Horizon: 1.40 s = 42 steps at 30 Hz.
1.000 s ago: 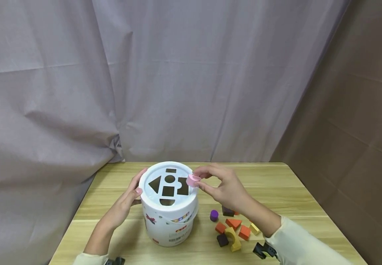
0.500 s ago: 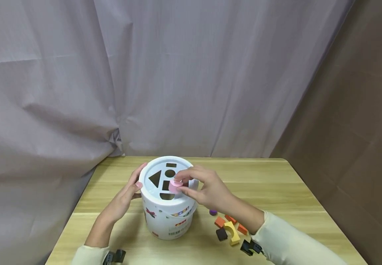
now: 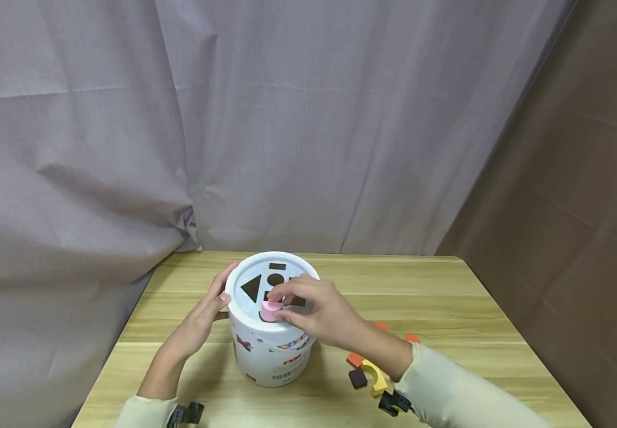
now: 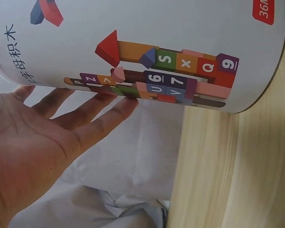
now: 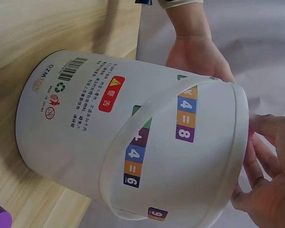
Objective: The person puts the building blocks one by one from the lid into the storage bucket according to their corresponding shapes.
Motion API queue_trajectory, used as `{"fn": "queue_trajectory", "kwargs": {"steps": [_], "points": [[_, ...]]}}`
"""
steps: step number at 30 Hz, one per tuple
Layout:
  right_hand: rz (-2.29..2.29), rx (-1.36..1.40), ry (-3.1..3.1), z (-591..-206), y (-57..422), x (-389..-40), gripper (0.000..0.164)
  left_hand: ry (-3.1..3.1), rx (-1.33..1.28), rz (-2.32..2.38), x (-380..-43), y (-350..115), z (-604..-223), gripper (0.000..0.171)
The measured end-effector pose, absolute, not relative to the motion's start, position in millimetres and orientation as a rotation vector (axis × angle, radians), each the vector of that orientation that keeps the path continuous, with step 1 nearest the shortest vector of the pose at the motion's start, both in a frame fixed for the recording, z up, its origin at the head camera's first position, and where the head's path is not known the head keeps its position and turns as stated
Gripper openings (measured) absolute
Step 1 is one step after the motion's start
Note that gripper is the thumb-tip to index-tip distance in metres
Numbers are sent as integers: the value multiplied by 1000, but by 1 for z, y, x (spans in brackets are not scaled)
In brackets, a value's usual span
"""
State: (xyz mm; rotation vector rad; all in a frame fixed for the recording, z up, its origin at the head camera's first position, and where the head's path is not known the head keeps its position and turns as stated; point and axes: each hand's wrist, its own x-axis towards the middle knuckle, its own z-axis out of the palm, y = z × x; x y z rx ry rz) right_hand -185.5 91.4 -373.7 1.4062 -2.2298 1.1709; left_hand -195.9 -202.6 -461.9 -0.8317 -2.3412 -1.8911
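Observation:
A white printed bucket (image 3: 265,365) stands upright on the table, its lid (image 3: 241,272) cut with shaped holes. My right hand (image 3: 321,312) pinches a pink half-round block (image 3: 270,311) between thumb and fingers. The block is over the front half-round hole, covering most of it; how far it sits in the hole I cannot tell. My left hand (image 3: 198,324) rests against the bucket's left side near the rim. In the left wrist view its fingers (image 4: 102,121) lie fairly straight along the bucket wall. The right wrist view hides the block behind the rim.
To the right of the bucket lie loose blocks: a yellow arch (image 3: 375,377), a dark cube (image 3: 358,378), and orange blocks (image 3: 355,359), partly under my right forearm. A purple cylinder (image 5: 0,216) shows in the right wrist view. A grey curtain (image 3: 287,131) hangs behind the table.
My right hand has carried the pink block leftward from the lid's right edge, across the lid, and down to the front half-round hole. The left hand has stayed on the bucket.

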Motion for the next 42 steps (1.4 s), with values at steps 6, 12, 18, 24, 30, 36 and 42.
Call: {"fn": "queue_trajectory", "kwargs": {"steps": [6,12,18,24,30,36,42], "points": [[1158,1406,-2251,-376,90,-186,27,-2350,-821,-1889,-196,-203,-463,62],[1142,1392,-2275,-376,90,-185,26,-2344,-820,-1895,-195,-201,-461,62],[1151,1380,-2301,-375,90,-184,24,-2354,-799,-1888,-195,-201,-462,62],[1075,1345,-2308,-374,94,-184,34,-2342,-801,-1910,-195,-200,-463,63],[1060,1288,-2306,-370,103,-183,38,-2358,-790,-1905,-195,-200,-463,63],[1048,1232,-2315,-366,120,-183,41,-2367,-778,-1908,-194,-200,-463,64],[1035,1155,-2340,-369,144,-183,41,-2366,-778,-1915,-193,-199,-462,63]]}}
